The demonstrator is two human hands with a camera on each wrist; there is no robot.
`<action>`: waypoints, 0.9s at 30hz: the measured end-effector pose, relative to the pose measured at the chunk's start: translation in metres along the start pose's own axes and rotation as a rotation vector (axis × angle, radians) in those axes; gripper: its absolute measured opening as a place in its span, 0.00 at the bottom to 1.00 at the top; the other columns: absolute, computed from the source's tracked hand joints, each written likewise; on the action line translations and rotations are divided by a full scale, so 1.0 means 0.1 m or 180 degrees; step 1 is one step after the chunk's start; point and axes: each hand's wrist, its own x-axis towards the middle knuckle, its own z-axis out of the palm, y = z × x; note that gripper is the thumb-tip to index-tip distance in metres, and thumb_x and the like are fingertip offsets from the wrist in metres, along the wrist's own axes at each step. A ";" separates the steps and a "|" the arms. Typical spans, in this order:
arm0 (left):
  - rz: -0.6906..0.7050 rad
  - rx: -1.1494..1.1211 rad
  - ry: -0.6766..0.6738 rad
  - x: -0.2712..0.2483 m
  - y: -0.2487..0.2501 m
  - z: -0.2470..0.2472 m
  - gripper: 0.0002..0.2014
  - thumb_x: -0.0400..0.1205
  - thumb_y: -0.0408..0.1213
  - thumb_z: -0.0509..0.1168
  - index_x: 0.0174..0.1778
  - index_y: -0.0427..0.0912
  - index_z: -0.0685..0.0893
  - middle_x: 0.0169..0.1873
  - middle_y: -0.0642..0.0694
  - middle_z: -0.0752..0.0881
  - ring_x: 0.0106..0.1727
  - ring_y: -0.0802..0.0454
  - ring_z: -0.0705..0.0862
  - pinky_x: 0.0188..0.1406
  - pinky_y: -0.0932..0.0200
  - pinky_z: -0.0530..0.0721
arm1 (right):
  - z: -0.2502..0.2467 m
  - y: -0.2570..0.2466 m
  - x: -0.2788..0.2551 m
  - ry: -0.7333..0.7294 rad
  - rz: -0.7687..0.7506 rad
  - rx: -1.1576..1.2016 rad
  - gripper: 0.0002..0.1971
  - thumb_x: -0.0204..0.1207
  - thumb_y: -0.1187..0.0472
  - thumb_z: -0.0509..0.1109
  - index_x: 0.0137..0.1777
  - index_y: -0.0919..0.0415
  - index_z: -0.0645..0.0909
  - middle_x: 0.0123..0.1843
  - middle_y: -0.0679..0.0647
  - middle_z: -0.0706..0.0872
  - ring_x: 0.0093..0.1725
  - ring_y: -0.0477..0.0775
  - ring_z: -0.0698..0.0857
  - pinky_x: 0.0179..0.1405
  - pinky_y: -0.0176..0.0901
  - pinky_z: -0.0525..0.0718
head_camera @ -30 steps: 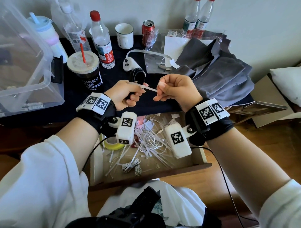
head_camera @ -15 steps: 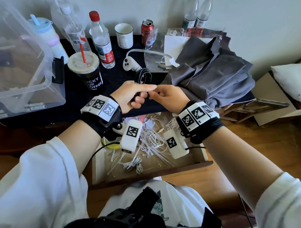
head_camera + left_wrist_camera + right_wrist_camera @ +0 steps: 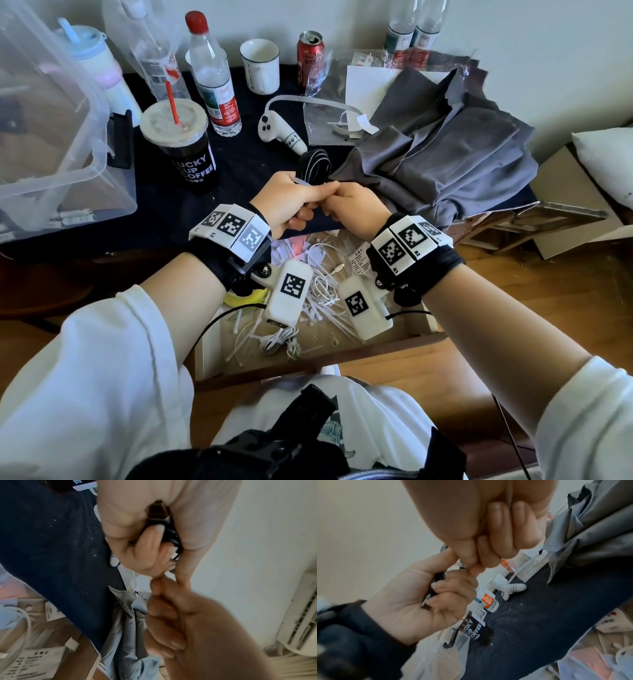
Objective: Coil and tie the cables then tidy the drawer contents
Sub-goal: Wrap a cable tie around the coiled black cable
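Observation:
My left hand (image 3: 291,205) grips a coiled black cable (image 3: 313,166), whose loop sticks up above the fist; the wrist views show the same black cable (image 3: 165,534) (image 3: 436,582) inside the curled fingers. A white zip tie (image 3: 305,183) lies across the coil at the left thumb. My right hand (image 3: 354,205) meets the left fingertip to fingertip and pinches the tie, and a thin pale strip (image 3: 509,493) runs through its palm. Below both hands the wooden drawer (image 3: 342,356) stands open, holding loose white cables (image 3: 322,291) and several zip ties.
On the dark tabletop stand a clear plastic bin (image 3: 68,154), a coffee cup with a red straw (image 3: 185,147), water bottles (image 3: 212,75), a mug (image 3: 260,65), a can (image 3: 310,51) and a white controller (image 3: 277,133). Grey cloth (image 3: 445,154) is heaped on the right. Yellow tape (image 3: 246,298) lies in the drawer.
A second ago my hands were apart with the white tie stretched between them. They have since closed together, and the black coil now stands clear above the left fist.

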 end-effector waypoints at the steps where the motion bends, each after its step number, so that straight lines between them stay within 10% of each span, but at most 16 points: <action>1: -0.0017 -0.0055 0.0033 0.01 0.00 0.00 0.10 0.78 0.37 0.71 0.45 0.37 0.76 0.24 0.46 0.71 0.16 0.60 0.64 0.12 0.71 0.58 | 0.02 0.00 -0.01 0.0058 0.0078 0.0173 0.18 0.78 0.63 0.58 0.26 0.52 0.70 0.29 0.50 0.75 0.35 0.52 0.74 0.41 0.46 0.72; 7: 0.0097 -0.0083 0.0243 0.07 -0.04 0.03 0.15 0.79 0.32 0.69 0.29 0.42 0.73 0.21 0.48 0.73 0.18 0.58 0.67 0.13 0.70 0.58 | 0.05 0.00 -0.07 0.0159 0.0085 0.0408 0.21 0.77 0.59 0.62 0.22 0.54 0.65 0.23 0.50 0.66 0.27 0.47 0.65 0.32 0.44 0.64; 22: -0.0372 -0.0641 -0.0218 0.06 0.05 -0.13 0.16 0.79 0.53 0.63 0.45 0.41 0.76 0.18 0.53 0.72 0.15 0.62 0.65 0.13 0.70 0.56 | -0.01 -0.09 -0.23 -0.0280 -0.0298 0.1723 0.34 0.81 0.67 0.60 0.09 0.52 0.73 0.15 0.48 0.61 0.16 0.43 0.57 0.17 0.32 0.54; 27: -0.0333 -0.0657 -0.0306 0.05 0.10 -0.11 0.21 0.82 0.56 0.58 0.33 0.42 0.74 0.19 0.53 0.70 0.16 0.61 0.64 0.13 0.70 0.57 | -0.13 -0.06 -0.18 -0.0122 -0.0272 0.1956 0.31 0.82 0.61 0.62 0.13 0.53 0.67 0.15 0.45 0.60 0.15 0.41 0.56 0.16 0.30 0.53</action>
